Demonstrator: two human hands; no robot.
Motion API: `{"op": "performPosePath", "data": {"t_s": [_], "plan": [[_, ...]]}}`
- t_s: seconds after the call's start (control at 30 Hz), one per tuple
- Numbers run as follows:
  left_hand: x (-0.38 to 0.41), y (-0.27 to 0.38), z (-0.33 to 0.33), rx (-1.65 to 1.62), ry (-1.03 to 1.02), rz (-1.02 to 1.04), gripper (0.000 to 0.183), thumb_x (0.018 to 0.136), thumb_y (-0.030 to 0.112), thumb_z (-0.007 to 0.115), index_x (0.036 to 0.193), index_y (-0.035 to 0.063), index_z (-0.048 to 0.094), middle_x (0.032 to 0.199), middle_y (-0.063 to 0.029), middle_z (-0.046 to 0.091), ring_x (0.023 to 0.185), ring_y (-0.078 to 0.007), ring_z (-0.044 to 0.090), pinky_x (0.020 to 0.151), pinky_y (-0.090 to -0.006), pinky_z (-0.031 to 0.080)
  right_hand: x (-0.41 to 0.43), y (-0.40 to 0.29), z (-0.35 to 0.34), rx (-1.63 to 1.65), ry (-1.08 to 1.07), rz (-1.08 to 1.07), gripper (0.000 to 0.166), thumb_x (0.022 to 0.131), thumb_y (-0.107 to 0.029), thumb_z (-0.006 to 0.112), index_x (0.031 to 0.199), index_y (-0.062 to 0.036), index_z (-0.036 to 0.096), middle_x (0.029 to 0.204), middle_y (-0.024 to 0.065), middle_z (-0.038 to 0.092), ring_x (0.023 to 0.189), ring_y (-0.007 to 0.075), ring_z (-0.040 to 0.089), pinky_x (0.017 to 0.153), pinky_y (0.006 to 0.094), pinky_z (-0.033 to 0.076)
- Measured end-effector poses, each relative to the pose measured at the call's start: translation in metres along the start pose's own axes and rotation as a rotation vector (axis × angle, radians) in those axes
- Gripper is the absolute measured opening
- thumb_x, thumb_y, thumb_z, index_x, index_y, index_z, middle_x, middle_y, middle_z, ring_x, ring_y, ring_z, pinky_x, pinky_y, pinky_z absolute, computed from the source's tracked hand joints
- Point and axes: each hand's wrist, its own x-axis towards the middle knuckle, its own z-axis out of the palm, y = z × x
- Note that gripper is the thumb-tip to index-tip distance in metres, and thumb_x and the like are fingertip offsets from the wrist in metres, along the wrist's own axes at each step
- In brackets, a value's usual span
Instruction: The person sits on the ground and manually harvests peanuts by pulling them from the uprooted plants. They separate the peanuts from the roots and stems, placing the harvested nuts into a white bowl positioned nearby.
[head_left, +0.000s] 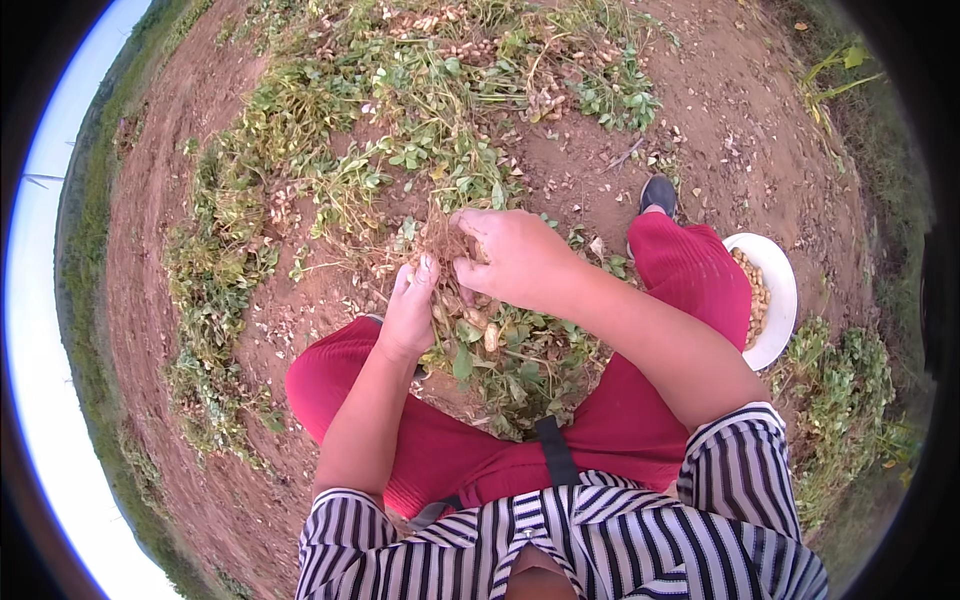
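Observation:
Between my knees, my left hand grips the rooty end of an uprooted peanut plant, thumb pointing up. Against the same roots, from the right, my right hand has its thumb and fingers curled around the pods; what exactly lies between those fingers is partly hidden. Several pale peanut pods hang from the plant just below both hands. Under them, green peanut leaves and stems lie on the soil between my legs.
By my right knee stands a white bucket with loose peanuts inside. Piles of pulled peanut plants, some with pods showing, spread over the reddish soil ahead and to the left. More plants lie behind the bucket.

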Motion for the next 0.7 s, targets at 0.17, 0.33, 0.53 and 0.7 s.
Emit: {"op": "performPosePath", "data": {"t_s": [0.17, 0.33, 0.53, 0.7], "plan": [[0.003, 0.010, 0.011, -0.046, 0.179, -0.034, 0.030, 0.094, 0.032, 0.044, 0.097, 0.0029, 0.052, 0.079, -0.0079, 0.058, 0.071, -0.0171, 0.057, 0.063, -0.0308, 0.049, -0.002, 0.004, 0.005, -0.109, 0.158, -0.042, 0.032, 0.077, -0.019, 0.060, 0.104, -0.0031, 0.059, 0.090, 0.0177, 0.063, 0.081, 0.0339, 0.061, 0.073, 0.0380, 0.048], [0.002, 0.007, -0.004, -0.174, 0.056, -0.095, 0.057, 0.089, 0.060, 0.034, 0.092, 0.0058, 0.054, 0.068, -0.0019, 0.053, 0.059, -0.0137, 0.050, 0.056, -0.0277, 0.045, -0.001, 0.010, 0.003, 0.131, 0.079, -0.198, 0.025, 0.078, -0.021, 0.059, 0.095, -0.0030, 0.057, 0.084, 0.0158, 0.061, 0.078, 0.0345, 0.060, 0.070, 0.0406, 0.048], [-0.001, 0.005, -0.006, 0.001, 0.022, -0.160, 0.057, 0.088, 0.061, 0.035, 0.097, 0.0079, 0.055, 0.068, -0.0027, 0.053, 0.059, -0.0134, 0.049, 0.054, -0.0270, 0.043, -0.001, 0.014, 0.006, -0.100, 0.078, -0.311, 0.026, 0.077, -0.022, 0.059, 0.092, -0.0021, 0.054, 0.085, 0.0150, 0.060, 0.076, 0.0351, 0.059, 0.068, 0.0415, 0.048], [-0.004, 0.007, -0.005, -0.118, -0.029, -0.165, 0.056, 0.087, 0.060, 0.038, 0.098, 0.0078, 0.054, 0.067, -0.0025, 0.053, 0.059, -0.0130, 0.050, 0.055, -0.0271, 0.044, 0.000, 0.008, -0.006, -0.049, 0.016, -0.350, 0.026, 0.077, -0.022, 0.062, 0.089, -0.0015, 0.053, 0.082, 0.0156, 0.058, 0.076, 0.0329, 0.058, 0.067, 0.0382, 0.046]]}}
